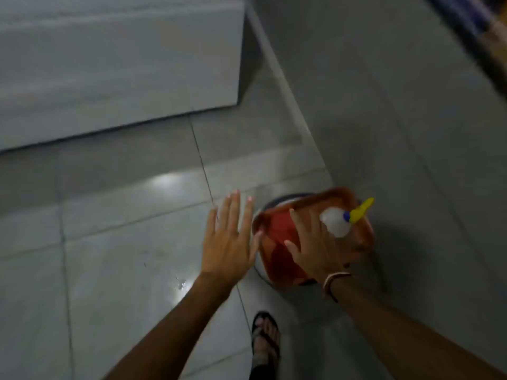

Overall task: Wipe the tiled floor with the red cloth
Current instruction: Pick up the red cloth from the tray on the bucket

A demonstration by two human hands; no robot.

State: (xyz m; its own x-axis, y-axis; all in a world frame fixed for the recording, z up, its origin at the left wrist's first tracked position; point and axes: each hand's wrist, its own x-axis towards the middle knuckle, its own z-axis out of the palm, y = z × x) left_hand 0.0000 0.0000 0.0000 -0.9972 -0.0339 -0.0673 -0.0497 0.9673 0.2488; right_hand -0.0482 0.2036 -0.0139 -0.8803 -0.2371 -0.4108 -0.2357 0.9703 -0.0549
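Head view: we see the left hand (229, 237) flat and spread wide, holding nothing, above the tiled floor (115, 242), just beside an orange tray (365, 237) that sits on a round dark thing w/ only its rim showing. The red cloth (279, 242) lies in the tray, and the right hand (318, 248) reaches over it w/ fingers extended, not closed on anything we can make out; a clear bottle (336, 222) w/ yellow nozzle is by its knuckles. A sandalled foot (266, 338) stands on the floor below, and a white cabinet (118, 64) fills the upper left.
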